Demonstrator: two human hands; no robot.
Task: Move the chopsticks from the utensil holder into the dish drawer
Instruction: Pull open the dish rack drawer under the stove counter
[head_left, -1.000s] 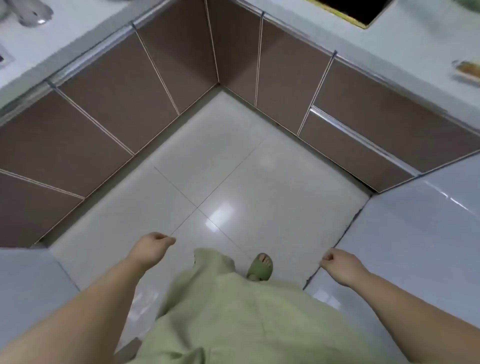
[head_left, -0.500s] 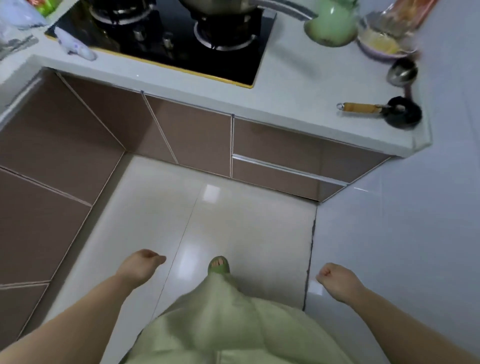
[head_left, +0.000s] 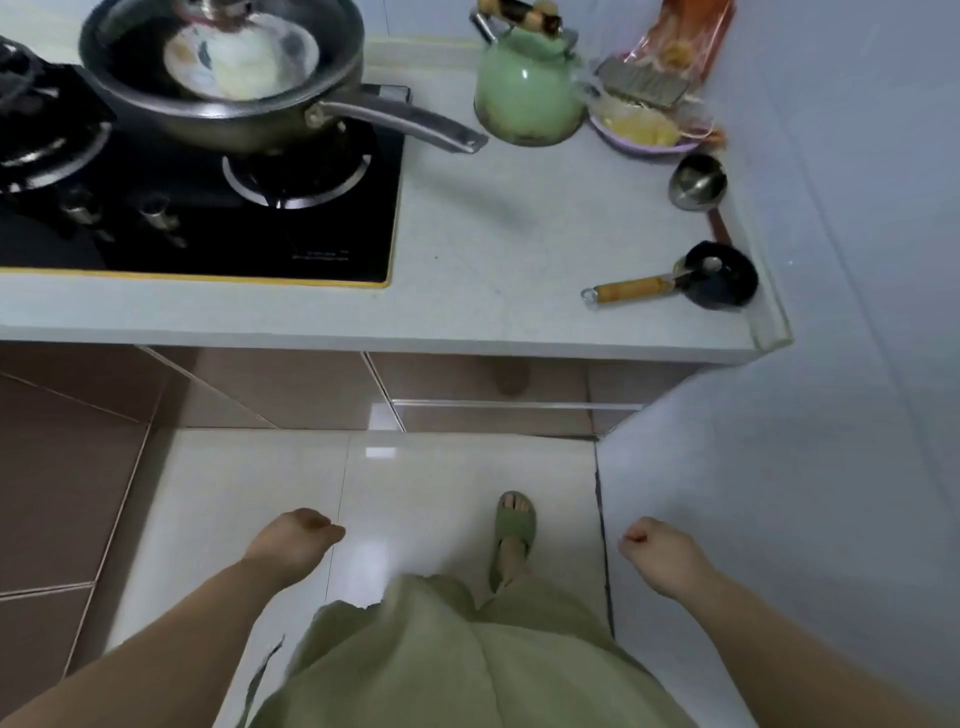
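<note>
Neither chopsticks nor a utensil holder appear in the head view. Under the counter at the right sits a closed brown drawer front (head_left: 498, 418) with a metal strip along its top. My left hand (head_left: 293, 538) hangs low over the floor tiles, fingers curled into a loose fist with nothing in it. My right hand (head_left: 657, 551) hangs beside the pale wall at the right, also curled shut and empty. Both hands are well below and in front of the drawer.
The white counter (head_left: 493, 260) carries a black gas hob (head_left: 208, 228) with a dark pan (head_left: 218, 78), a green kettle (head_left: 527, 91), a purple bowl (head_left: 644, 135), a steel ladle (head_left: 696, 182) and a small black pan with a wooden handle (head_left: 717, 278). Brown cabinet doors (head_left: 62, 493) line the left.
The view has swung from the cabinet corner and floor up toward the hob counter, which is now closer. Both hands stay low, curled and empty.
</note>
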